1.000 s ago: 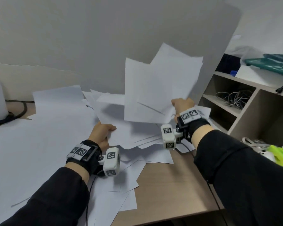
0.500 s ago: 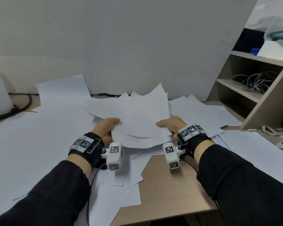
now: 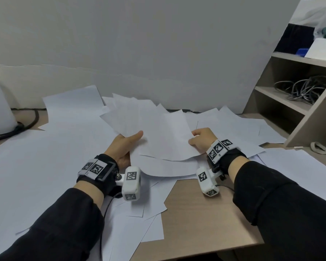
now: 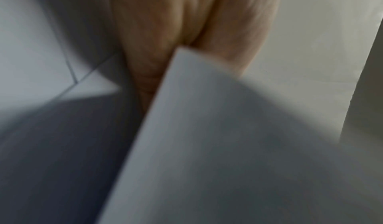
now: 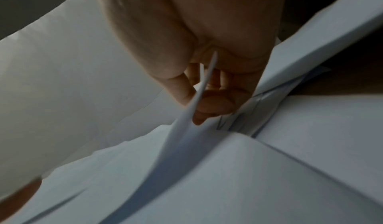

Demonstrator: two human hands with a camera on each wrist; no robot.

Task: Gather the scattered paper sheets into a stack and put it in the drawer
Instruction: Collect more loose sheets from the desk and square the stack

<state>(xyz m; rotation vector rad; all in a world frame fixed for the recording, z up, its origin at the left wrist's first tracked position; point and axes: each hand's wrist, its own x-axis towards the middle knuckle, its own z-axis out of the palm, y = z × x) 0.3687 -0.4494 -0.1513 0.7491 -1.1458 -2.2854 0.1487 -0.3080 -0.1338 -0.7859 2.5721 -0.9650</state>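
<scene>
Paper sheets [image 3: 164,140] are being held low over the desk [image 3: 201,213]: left hand [image 3: 123,146] pinching the bundle's left edge, right hand [image 3: 202,138] gripping its right edge. Loose sheets [image 3: 36,166] lying around. No readable writing, only square-pattern wrist tags [image 3: 97,168].

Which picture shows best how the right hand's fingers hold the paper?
The right wrist view: the right hand pinches a sheet edge between thumb and fingers, seen up close. The head view shows only the hand's back at the paper's edge. The left wrist view does not show it.
</scene>
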